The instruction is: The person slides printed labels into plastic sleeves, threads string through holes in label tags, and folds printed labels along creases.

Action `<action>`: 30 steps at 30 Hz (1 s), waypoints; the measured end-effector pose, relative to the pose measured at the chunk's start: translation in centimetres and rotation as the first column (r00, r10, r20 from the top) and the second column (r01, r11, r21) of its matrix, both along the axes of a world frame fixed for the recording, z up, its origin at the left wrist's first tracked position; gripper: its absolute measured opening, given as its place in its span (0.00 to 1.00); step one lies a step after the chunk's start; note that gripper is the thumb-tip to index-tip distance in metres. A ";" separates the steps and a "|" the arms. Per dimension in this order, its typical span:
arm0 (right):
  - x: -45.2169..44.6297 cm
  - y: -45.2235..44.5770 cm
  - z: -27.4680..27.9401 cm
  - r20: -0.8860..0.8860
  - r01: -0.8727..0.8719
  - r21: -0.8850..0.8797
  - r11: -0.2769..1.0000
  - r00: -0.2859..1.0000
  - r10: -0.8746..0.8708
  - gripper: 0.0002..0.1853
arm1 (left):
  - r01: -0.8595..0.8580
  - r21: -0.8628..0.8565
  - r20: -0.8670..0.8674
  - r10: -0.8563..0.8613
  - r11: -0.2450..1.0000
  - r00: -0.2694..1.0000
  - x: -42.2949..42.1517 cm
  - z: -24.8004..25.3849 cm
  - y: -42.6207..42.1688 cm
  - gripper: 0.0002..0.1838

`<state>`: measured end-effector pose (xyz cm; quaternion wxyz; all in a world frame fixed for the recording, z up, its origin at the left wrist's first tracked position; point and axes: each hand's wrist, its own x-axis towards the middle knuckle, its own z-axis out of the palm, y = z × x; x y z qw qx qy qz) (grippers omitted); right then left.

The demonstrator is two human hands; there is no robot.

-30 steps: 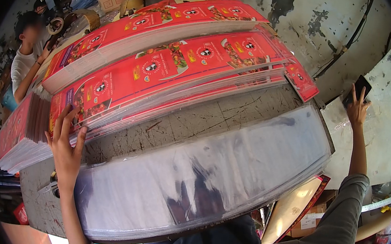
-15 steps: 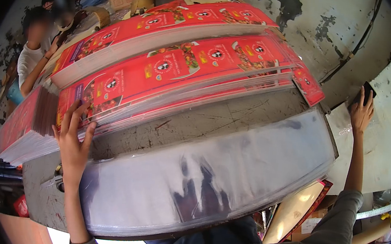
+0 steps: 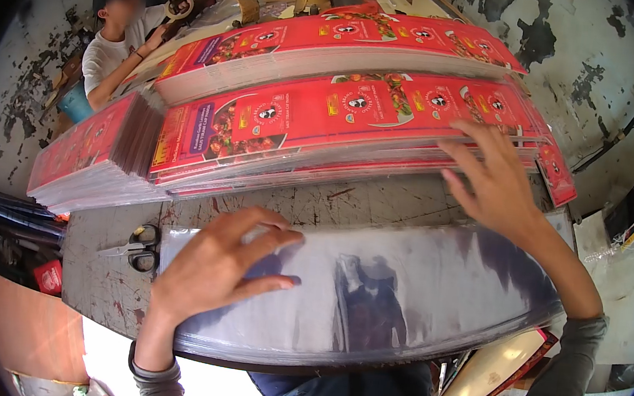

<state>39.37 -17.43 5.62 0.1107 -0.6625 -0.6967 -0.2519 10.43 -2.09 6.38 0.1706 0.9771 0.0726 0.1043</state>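
Observation:
A thick stack of clear plastic sheets [image 3: 439, 288] lies along the near edge of the worktable. Above its left part is my left hand [image 3: 221, 265], fingers curled but apart, with nothing visible in it. Behind the plastic runs a long pile of red printed sheets [image 3: 263, 119] showing food pictures. My right hand [image 3: 493, 178] is spread open in front of this pile's right end; whether its fingertips touch the sheets I cannot tell. Black-handled scissors [image 3: 143, 248] rest on the table left of the plastic.
More red sheets are stacked at the back [image 3: 271, 46] and at the left [image 3: 83, 146]. A small red piece [image 3: 555, 175] hangs at the right corner. A dark flat object [image 3: 626, 211] lies on the pale surface to the right. Another person [image 3: 117, 45] sits at far left.
My right hand has left the dark object at the right and come in over the table. My left hand has moved off the red sheets to above the plastic stack. The view has shifted.

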 end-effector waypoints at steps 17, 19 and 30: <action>0.8 3.2 -2.6 -0.039 0.147 0.007 0.989 0.988 -0.147 0.24 | 0.008 0.228 0.127 -0.038 0.974 0.991 0.1 -1.2 -0.6 0.24; 0.7 3.1 -2.6 -0.041 0.154 0.004 0.988 0.987 -0.154 0.23 | 0.016 0.229 0.122 -0.045 0.973 0.992 0.1 -1.1 -0.7 0.24; 0.5 3.1 -2.4 -0.046 0.187 -0.047 0.981 0.981 -0.189 0.25 | 0.014 0.388 0.144 -0.075 0.921 0.987 -0.3 -1.6 -0.7 0.17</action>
